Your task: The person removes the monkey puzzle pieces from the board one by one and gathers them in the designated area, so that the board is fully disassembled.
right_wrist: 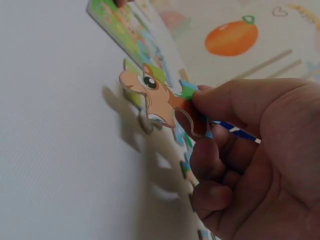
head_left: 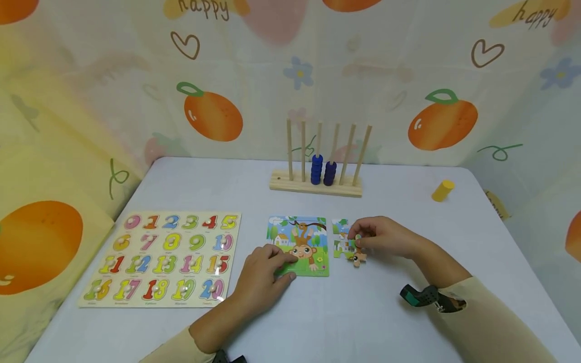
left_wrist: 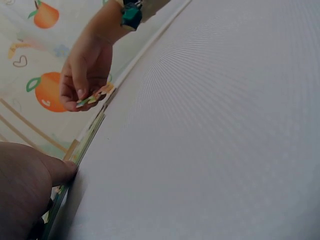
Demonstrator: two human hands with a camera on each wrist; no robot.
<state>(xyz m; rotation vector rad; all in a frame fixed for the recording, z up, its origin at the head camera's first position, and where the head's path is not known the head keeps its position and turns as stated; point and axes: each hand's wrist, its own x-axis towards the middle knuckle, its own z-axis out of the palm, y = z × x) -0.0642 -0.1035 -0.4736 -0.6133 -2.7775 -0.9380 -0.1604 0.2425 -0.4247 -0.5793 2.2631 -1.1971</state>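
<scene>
The monkey jigsaw puzzle board (head_left: 321,258) lies on the table, with a monkey picture on it. My left hand (head_left: 265,269) rests on its left side, the index finger on the picture and the thumb (left_wrist: 62,171) at the near edge. To the right of the board, my right hand (head_left: 386,236) pinches a jigsaw piece (right_wrist: 160,95) between thumb and fingers. This piece shows a monkey's eye and is held above the table, tilted. Loose jigsaw pieces (head_left: 340,227) with blue and green print lie between the board and the right hand, partly hidden by it.
To the left lies a number puzzle board (head_left: 181,257) with knobbed numerals. A wooden peg stand (head_left: 313,188) with blue and dark purple beads on two pegs stands at the back. A yellow cylinder (head_left: 443,190) is at the back right. Printed cloth hangs behind the table.
</scene>
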